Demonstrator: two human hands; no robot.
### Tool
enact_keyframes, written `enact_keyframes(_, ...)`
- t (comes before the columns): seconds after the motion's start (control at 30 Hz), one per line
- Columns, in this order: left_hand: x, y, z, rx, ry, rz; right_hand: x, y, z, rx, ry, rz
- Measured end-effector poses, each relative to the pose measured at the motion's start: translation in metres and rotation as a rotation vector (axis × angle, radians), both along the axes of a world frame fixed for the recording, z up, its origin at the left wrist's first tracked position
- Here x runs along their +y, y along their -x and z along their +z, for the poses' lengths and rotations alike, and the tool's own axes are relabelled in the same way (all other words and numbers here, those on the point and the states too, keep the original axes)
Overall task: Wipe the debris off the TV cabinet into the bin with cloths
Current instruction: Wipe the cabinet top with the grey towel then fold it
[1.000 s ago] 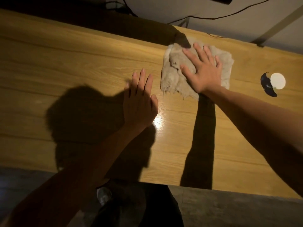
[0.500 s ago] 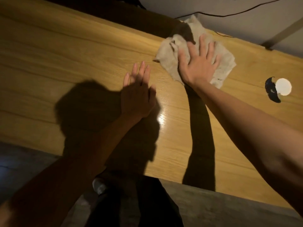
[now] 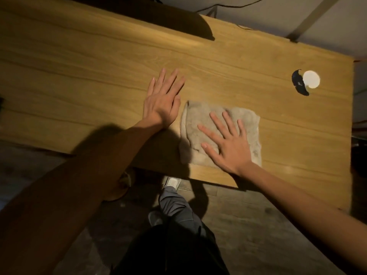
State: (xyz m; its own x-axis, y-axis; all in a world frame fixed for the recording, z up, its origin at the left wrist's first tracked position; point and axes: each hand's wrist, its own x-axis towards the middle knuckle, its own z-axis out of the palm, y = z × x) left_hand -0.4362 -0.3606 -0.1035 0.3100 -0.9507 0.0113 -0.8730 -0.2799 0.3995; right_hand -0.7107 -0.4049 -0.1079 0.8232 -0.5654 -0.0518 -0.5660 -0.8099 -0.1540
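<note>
The right hand [image 3: 228,143], fingers spread flat, presses the beige rumpled cloth [image 3: 220,133] near the front edge of the wooden cabinet surface [image 3: 79,72]. The left hand [image 3: 161,100] lies flat just beside it, holding nothing.

I see a light oak-grain wooden TV cabinet top [image 3: 218,62] running across the upper half of the frame, its near edge slanting down toward the lower right. On it, right of centre and close to that near edge, lies a beige, fuzzy rectangular cloth [image 3: 194,124], spread nearly flat with its left edge rumpled and folded over.
</note>
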Motion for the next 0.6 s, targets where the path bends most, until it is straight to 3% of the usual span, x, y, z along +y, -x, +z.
enact_keyframes(0.2,0.014,0.070,-0.001,0.049,-0.010,-0.042,0.040,0.074,0.001,-0.009,-0.011,0.094)
enact_keyframes(0.6,0.003,0.098,-0.001,0.027,-0.042,0.112,-0.017,0.058,0.001,-0.003,-0.019,0.129)
